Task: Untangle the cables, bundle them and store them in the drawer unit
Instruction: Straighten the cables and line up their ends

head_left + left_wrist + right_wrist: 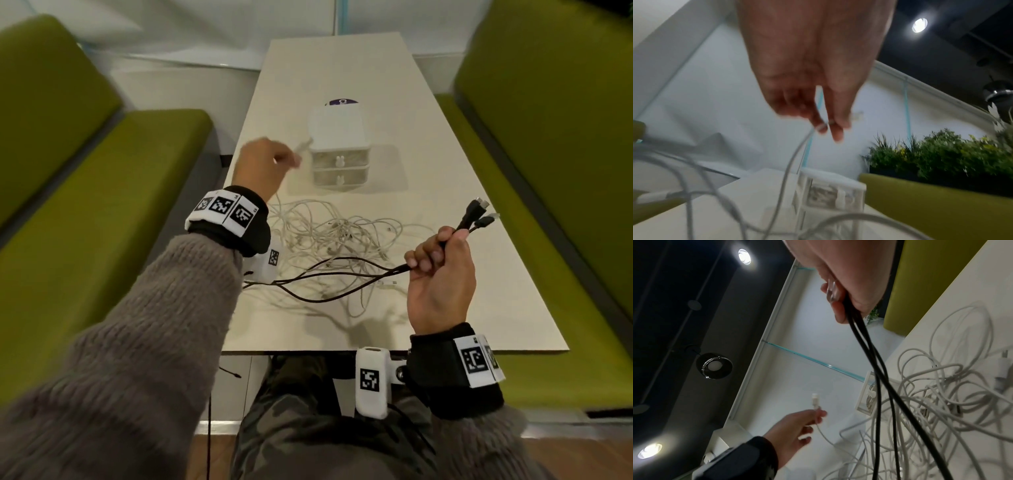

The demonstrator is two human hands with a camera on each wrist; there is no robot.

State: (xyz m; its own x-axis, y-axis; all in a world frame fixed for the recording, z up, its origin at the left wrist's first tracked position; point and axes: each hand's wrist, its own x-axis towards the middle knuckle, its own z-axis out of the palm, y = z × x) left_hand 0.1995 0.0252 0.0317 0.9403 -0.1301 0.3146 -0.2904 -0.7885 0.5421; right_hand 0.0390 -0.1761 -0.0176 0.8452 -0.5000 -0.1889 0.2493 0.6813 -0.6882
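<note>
1. Long cream rectangular surface [428,192] runs between green upholstered benches [102,212]; white partition walls, dark ceiling with spotlights.
2. Small white two-drawer plastic unit [339,150] stands mid-surface, both drawers closed; contents unclear.
3. Tangled pile of white cables [329,233] lies just in front of the unit.
4. Left hand [263,164], left of the unit: grip pinches one white cable end [815,400], plug pointing up.
5. Right hand [442,274], near-right of the unit: grip curled round black cables [342,277]; plugs point up-right, the rest trails left.
</note>
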